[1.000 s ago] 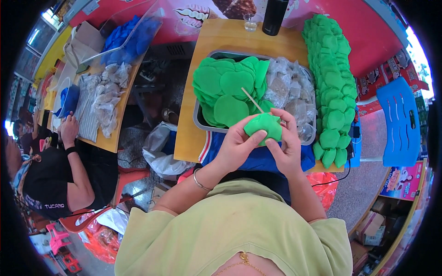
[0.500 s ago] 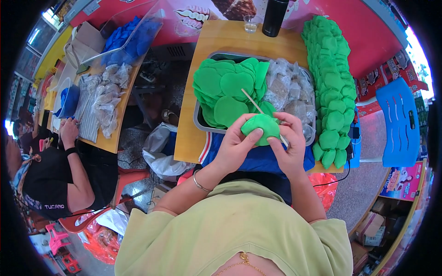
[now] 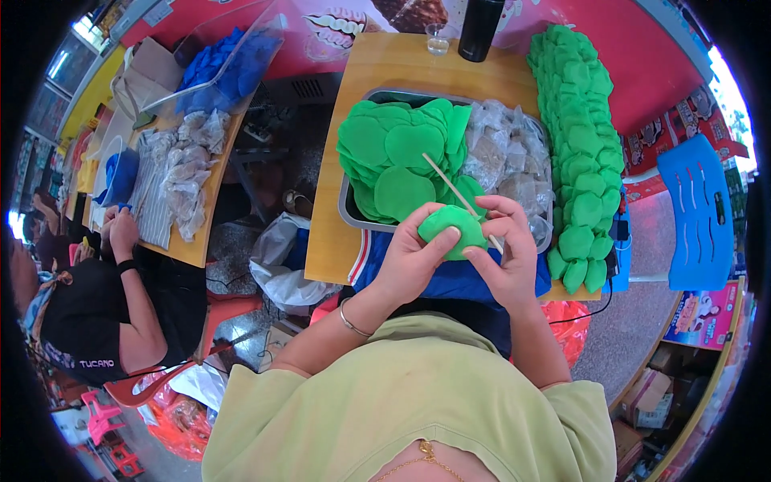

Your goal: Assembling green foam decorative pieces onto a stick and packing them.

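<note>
One green bundle [image 3: 450, 230] sits pinched between both hands [image 3: 408, 255].

Black flask [image 3: 481, 28] and small clear cup [image 3: 437, 42] stand near each other at far end of counter [image 3: 393, 68]. Right: blue slotted chair [image 3: 695, 229], bright poster [image 3: 703, 316] nearer. Left: person in black top [image 3: 84, 317], red chair [image 3: 210, 331]; white plastic bag [image 3: 271, 263] on floor [image 3: 235, 283] between counters.

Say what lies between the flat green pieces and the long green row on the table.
Clear plastic bags, then the grey tray's right rim; shows in the head view.
</note>
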{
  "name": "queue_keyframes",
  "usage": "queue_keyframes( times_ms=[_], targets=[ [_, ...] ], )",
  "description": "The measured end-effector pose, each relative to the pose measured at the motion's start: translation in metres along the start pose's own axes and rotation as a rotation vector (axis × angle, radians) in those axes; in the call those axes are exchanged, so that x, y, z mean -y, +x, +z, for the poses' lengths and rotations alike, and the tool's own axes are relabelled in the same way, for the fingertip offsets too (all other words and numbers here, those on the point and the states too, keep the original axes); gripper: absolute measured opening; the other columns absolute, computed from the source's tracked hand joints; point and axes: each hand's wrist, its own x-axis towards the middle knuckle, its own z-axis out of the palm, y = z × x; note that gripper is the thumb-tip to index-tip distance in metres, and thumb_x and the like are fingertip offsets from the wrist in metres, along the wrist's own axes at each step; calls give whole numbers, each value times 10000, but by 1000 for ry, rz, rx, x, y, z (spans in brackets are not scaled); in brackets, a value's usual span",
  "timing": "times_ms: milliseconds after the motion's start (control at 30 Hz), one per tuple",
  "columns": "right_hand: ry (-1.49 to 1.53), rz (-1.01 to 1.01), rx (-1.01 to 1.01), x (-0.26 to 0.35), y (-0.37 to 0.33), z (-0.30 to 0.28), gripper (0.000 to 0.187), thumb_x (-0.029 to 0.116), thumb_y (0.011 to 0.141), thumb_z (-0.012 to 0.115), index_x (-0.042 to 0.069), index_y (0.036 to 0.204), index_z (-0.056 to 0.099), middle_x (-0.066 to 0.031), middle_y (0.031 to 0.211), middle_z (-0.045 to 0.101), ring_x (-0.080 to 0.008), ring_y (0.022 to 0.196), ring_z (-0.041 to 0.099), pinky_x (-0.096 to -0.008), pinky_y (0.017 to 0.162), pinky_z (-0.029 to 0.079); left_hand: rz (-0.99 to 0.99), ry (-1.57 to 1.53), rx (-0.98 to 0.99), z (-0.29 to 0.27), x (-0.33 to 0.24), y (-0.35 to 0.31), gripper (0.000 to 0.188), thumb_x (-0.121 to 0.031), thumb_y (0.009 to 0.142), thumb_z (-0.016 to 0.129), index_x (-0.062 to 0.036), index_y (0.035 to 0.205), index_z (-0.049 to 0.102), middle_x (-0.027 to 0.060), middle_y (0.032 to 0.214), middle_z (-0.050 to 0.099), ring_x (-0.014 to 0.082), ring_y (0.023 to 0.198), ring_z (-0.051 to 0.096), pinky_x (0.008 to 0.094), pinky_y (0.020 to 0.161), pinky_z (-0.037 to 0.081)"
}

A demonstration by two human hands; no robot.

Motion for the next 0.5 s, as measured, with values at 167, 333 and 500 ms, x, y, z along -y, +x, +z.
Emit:
queue_keyframes(
  times_ms=[167, 333, 500],
  targets=[
    [-127, 22, -4, 3, 3, -4, 239, 105, 639, 759, 54, 761, 560, -115, 1065, 563, -275, 985, 509, -360, 811, 424, 0, 19, -21, 0, -1, 1, 174, -96, 891, 569, -44, 1051, 524, 11, 935, 579, 61, 836, 558, 200, 687, 481],
    [-296, -136, 11, 5, 6, -2, 189, 80, 656, 737, 38, 728, 567, -95, 1005, 582, -283, 966, 509, -374, 804, 426, 7, -17, -44, -1, -1, 1, 161, -92, 894, 562, -43, 1042, 523, 16, 937, 578, 66, 839, 560, 206, 704, 488],
    [-272, -104, 74, 4, 8, -2, 163, 70, 681, 711, 21, 717, 560, -99, 973, 588, -279, 948, 525, -360, 809, 427, -21, -108, -68, -4, 2, 0, 167, -102, 903, 549, -45, 1055, 513, 31, 973, 583, 93, 887, 578, 237, 731, 506]
  ],
)
